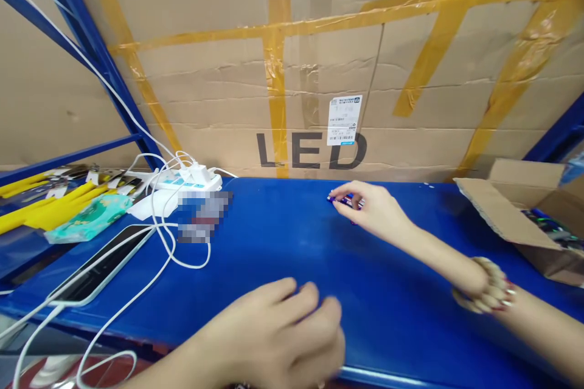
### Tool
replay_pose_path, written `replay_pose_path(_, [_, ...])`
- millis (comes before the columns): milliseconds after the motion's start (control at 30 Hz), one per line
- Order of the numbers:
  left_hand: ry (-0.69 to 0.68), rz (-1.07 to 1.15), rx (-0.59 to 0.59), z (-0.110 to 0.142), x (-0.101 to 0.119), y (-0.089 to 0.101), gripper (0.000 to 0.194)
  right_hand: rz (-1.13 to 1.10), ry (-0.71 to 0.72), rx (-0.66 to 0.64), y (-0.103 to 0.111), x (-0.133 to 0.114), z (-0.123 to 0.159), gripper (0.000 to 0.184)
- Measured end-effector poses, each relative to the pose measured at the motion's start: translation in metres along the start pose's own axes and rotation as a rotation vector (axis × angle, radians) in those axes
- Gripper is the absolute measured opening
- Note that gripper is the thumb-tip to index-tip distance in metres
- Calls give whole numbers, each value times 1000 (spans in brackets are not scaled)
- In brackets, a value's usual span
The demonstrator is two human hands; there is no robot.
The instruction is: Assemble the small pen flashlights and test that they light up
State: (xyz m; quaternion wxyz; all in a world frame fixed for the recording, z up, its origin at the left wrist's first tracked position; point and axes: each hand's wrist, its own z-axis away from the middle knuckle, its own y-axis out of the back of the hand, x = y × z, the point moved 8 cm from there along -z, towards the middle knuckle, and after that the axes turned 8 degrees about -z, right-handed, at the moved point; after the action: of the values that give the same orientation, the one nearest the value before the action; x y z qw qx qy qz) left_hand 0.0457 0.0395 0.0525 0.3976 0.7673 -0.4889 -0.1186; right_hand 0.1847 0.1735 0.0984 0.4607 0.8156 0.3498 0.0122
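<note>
Your left hand [287,334] curls; I can't tell if it's empty. Your right hand [381,211] pinches a small blue thing [347,200] at the table's [274,237] back, maybe lifting or placing; next needs careful fingers.

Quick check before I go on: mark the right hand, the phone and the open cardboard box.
Right hand [378,208]: head view, on the back of the hand.
Phone [104,268]: head view, on its dark screen.
Open cardboard box [484,208]: head view, on its left flap.
</note>
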Motion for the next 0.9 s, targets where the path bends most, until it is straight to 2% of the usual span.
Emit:
replay_pose_path(100, [-288,-343,-236,-29,-15,-43,4,316,-43,-103,-33,40,-10,21])
replay_pose_path(167, [-291,-437,-269,-47,-41,-63,5,351,-40,-104,-46,57,-13,23])
replay_pose_path(267, [-164,-302,-134,-62,-74,-69,16,348,-25,-104,-57,65,-11,26])
replay_pose_path(333, [-85,-110,-11,-61,-84,-64,21,206,-60,-115,-63,64,-4,23])
replay_pose_path(467, [70,193,175,-51,-93,-50,20,-22,-47,-192,-75,45,13,23])
replay_pose_path(533, [164,281,292,-46,-101,-41,21,-108,-7,-264,-82,32,19,21])
replay_pose_path(600, [242,313,348,-43,-110,-39,22,-164,32,-330,-87,22,22,22])
replay_pose_path(667, [329,307,341,-39,-120,-43,24,-198,55,-355,-88,18,23,23])
replay_pose_path(800, [534,299,164,-31,-133,-66,25,-307,48,-366,-84,18,23,25])
replay_pose_path(900, [598,371,93,-29,-131,-75,18,-399,41,-408,-83,17,29,28])
